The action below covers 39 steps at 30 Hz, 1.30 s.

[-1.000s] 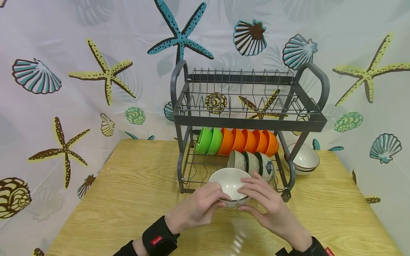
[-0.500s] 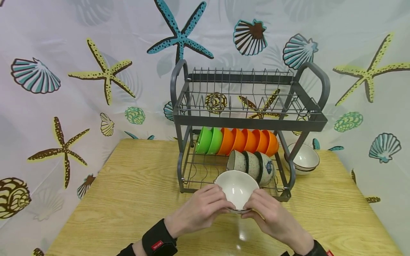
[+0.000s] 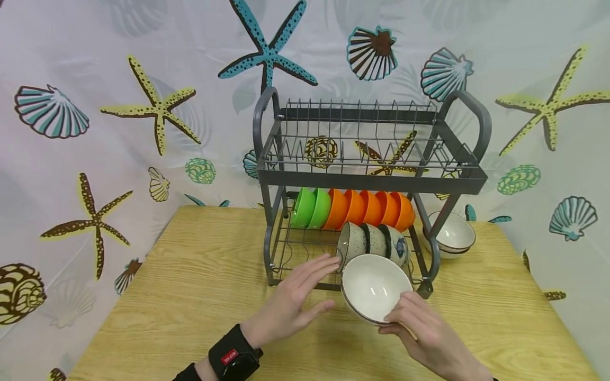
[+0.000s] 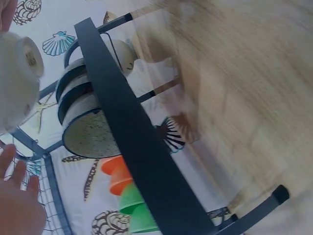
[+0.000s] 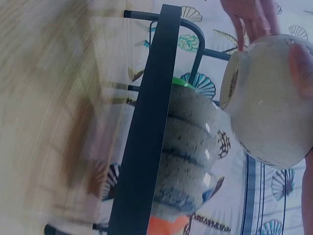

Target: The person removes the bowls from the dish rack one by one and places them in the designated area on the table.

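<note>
A white bowl with a thin dark rim [image 3: 374, 286] is tipped so its inside faces the head camera. My right hand [image 3: 424, 330] pinches its lower right rim, thumb underneath and fingers over the edge. To the bowl's left, my left hand [image 3: 297, 299] has its fingers extended and thumb spread, apart from the bowl. In the right wrist view the bowl's underside [image 5: 274, 103] and foot ring show. Behind it, several speckled bowls [image 3: 352, 243] stand on edge in the lower tier of a grey dish rack [image 3: 371, 182].
Green bowls [image 3: 305, 209] and orange bowls [image 3: 367, 210] stand in a row at the back of the lower tier. More white bowls [image 3: 452, 235] sit on the wooden table [image 3: 200, 264], right of the rack. The upper tier's wire grid [image 3: 357, 127] overhangs the lower one.
The bowl has moved right and tilted further, going from both hands to the right hand alone. My left hand has let go, its fingers straightening.
</note>
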Available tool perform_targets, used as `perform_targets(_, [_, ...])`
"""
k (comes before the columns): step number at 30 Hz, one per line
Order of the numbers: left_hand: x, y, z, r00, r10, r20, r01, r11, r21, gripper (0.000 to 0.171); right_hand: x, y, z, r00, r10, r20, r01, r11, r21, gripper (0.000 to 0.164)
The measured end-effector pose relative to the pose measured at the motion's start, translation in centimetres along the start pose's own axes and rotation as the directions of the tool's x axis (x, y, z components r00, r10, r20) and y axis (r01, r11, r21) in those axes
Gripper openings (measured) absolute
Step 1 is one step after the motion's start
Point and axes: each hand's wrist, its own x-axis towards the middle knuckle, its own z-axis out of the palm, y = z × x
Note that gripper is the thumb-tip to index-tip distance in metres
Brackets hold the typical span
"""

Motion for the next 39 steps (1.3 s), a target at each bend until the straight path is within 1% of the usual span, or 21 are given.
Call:
perform_targets(2, [-0.2, -0.2, 0.2, 0.998, -0.059, 0.036, 0.059, 0.998, 0.008, 0.063, -0.4, -0.1, -0.4, 0.999, -0.01, -0.039, 0.01, 1.0, 0.014, 0.031])
perform_targets(3, [-0.3, -0.4, 0.3, 0.994, -0.094, 0.057, 0.094, 0.996, 0.009, 0.064, -0.6, -0.1, -0.5, 0.998, -0.016, -0.06, 0.017, 1.0, 0.021, 0.031])
perform_targets(5, [-0.5, -0.6, 0.5, 0.981, -0.167, 0.103, 0.168, 0.986, -0.003, 0.064, -1.0, -0.3, -1.0, 0.996, -0.017, -0.092, 0.02, 0.999, 0.033, 0.032])
perform_targets(7, [-0.7, -0.9, 0.8, 0.958, -0.244, 0.152, 0.251, 0.968, -0.025, 0.064, -1.3, -0.3, -1.4, 0.993, -0.017, -0.115, 0.022, 0.999, 0.04, 0.033])
perform_targets(9, [-0.9, -1.2, 1.2, 0.93, -0.309, 0.199, 0.324, 0.945, -0.048, 0.063, -1.6, -0.3, -1.8, 0.991, -0.019, -0.135, 0.025, 0.999, 0.04, 0.035])
perform_targets(11, [-1.0, -1.4, 1.5, 0.907, -0.352, 0.231, 0.375, 0.924, -0.067, 0.063, -2.0, -0.2, -2.2, 0.989, -0.024, -0.148, 0.03, 0.999, 0.033, 0.036])
perform_targets(13, [-1.0, -1.6, 1.8, 0.894, -0.374, 0.247, 0.404, 0.911, -0.081, 0.063, -2.4, -0.1, -2.5, 0.988, -0.025, -0.155, 0.028, 0.999, 0.019, 0.037])
perform_targets(15, [-1.1, -1.6, 2.1, 0.886, -0.387, 0.256, 0.42, 0.904, -0.086, 0.063, -2.9, 0.0, -2.8, 0.987, -0.023, -0.159, 0.025, 1.0, 0.008, 0.038])
perform_targets(16, [-1.1, -1.7, 2.2, 0.884, -0.391, 0.257, 0.425, 0.901, -0.089, 0.063, -3.2, 0.1, -3.0, 0.987, -0.015, -0.158, 0.015, 1.0, -0.002, 0.039])
perform_targets(19, [-1.2, -1.8, 2.5, 0.87, -0.41, 0.272, 0.45, 0.887, -0.102, 0.063, -4.1, 0.2, -3.7, 0.987, 0.019, -0.162, -0.025, 0.999, -0.034, 0.041])
perform_targets(23, [-1.2, -2.0, 2.7, 0.858, -0.424, 0.29, 0.47, 0.875, -0.113, 0.063, -4.9, 0.9, -4.6, 0.982, 0.04, -0.183, -0.055, 0.996, -0.076, 0.044])
perform_targets(26, [-1.2, -2.1, 2.9, 0.858, -0.422, 0.293, 0.466, 0.879, -0.098, 0.063, -5.4, 1.4, -5.3, 0.98, 0.048, -0.193, -0.07, 0.991, -0.11, 0.046])
perform_targets(31, [-1.1, -2.2, 3.1, 0.851, -0.422, 0.314, 0.453, 0.891, -0.029, 0.064, -6.0, 2.5, -6.4, 0.976, 0.082, -0.201, -0.115, 0.981, -0.156, 0.052])
perform_targets(33, [-1.1, -2.1, 3.2, 0.846, -0.416, 0.333, 0.431, 0.902, 0.03, 0.065, -6.4, 3.1, -6.7, 0.975, 0.104, -0.199, -0.14, 0.974, -0.176, 0.054])
perform_targets(36, [-1.0, -2.0, 3.3, 0.841, -0.401, 0.363, 0.391, 0.914, 0.105, 0.066, -7.6, 4.4, -7.1, 0.972, 0.141, -0.188, -0.179, 0.962, -0.205, 0.056])
perform_targets(39, [-1.0, -2.0, 3.3, 0.842, -0.383, 0.379, 0.355, 0.924, 0.143, 0.066, -8.8, 5.6, -7.5, 0.969, 0.189, -0.16, -0.224, 0.944, -0.24, 0.056])
